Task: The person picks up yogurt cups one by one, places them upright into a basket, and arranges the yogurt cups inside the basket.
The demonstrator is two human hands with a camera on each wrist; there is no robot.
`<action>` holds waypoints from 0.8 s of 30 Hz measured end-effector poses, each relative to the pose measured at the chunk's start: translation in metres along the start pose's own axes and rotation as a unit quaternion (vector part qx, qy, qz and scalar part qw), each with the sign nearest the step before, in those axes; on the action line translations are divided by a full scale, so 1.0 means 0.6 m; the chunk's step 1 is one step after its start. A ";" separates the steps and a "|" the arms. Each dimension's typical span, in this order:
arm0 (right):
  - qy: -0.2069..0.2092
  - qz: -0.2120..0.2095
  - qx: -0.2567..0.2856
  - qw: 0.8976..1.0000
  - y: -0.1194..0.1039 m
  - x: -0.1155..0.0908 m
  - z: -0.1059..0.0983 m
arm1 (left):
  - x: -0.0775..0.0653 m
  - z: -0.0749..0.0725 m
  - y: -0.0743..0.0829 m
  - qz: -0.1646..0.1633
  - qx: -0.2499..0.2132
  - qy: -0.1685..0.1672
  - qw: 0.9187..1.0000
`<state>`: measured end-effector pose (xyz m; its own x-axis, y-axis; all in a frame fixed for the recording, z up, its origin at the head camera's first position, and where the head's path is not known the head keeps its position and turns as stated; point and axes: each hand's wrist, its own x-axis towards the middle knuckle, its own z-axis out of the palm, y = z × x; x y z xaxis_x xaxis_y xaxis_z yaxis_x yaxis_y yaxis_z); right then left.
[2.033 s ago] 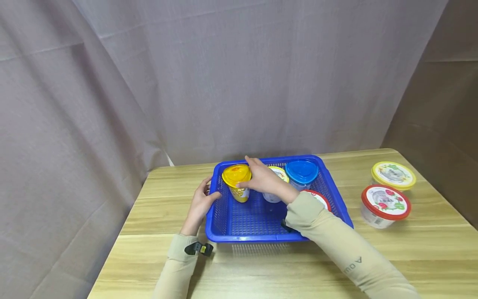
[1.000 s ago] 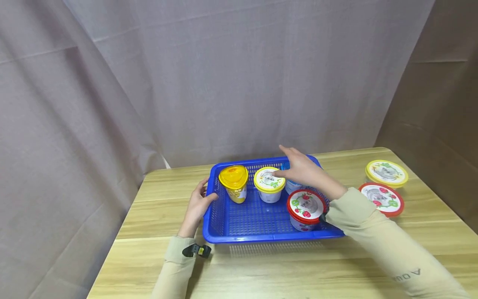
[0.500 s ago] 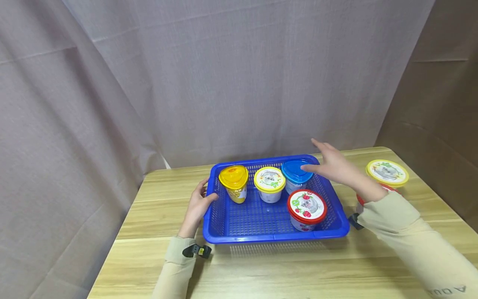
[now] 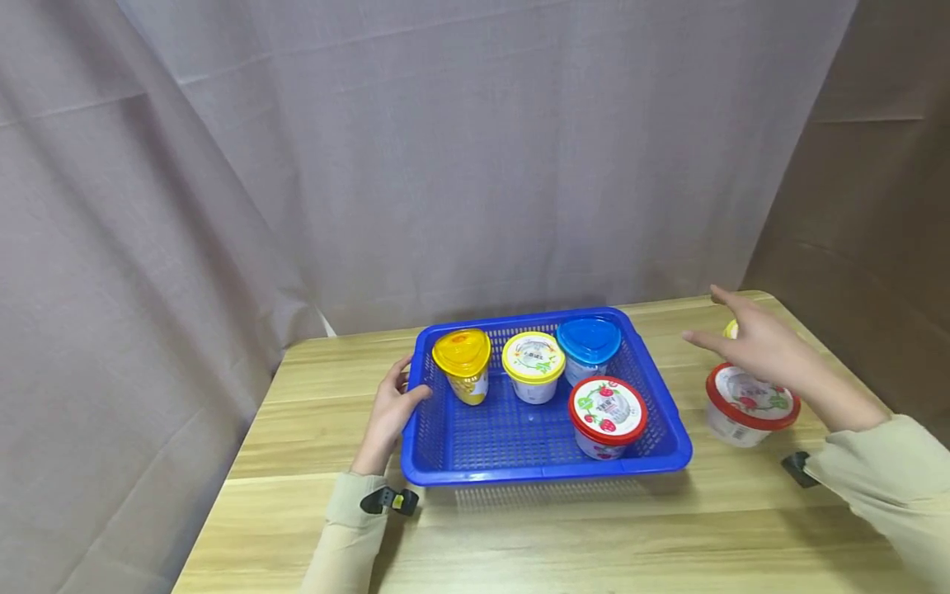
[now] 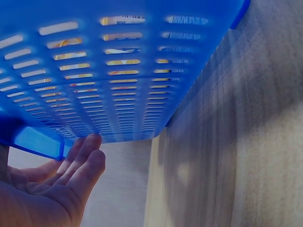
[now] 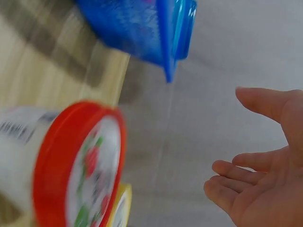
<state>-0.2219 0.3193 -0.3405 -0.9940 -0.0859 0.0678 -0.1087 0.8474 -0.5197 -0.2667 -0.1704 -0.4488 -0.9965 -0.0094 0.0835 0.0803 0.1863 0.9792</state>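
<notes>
A blue plastic basket (image 4: 545, 473) stands on the wooden table. My left hand (image 4: 384, 417) grips its left rim, thumb over the edge and the other fingers along the outer wall, as the left wrist view also shows. In the basket are a cup with a yellow lid (image 4: 462, 353), a yellow-lidded tub (image 4: 533, 357), a container with a blue lid (image 4: 590, 341) and a red-lidded tub (image 4: 608, 411). My right hand (image 4: 775, 353), fingers spread and holding nothing, hovers over a second red-lidded tub (image 4: 751, 398) outside the basket. Another yellow-lidded tub (image 4: 731, 329) is mostly hidden behind that hand.
A grey cloth (image 4: 445, 165) hangs behind the table (image 4: 519, 544), and a brown cloth (image 4: 876, 247) hangs on the right. The two loose tubs stand near the table's right edge.
My right hand has left the yellow-lidded cup in the basket and swept right, over the other containers, to the loose tubs. My left hand stays on the rim.
</notes>
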 end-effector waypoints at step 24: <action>0.065 0.005 0.031 0.997 0.115 -0.079 0.034 | -0.004 -0.001 0.006 -0.013 -0.014 -0.003 1.000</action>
<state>-0.1825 0.3711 -0.3970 -0.9855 -0.0051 0.1698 -0.1029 0.8132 -0.5729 -0.2640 -0.1703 -0.4452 -0.9983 -0.0072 0.0578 0.0559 0.1579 0.9859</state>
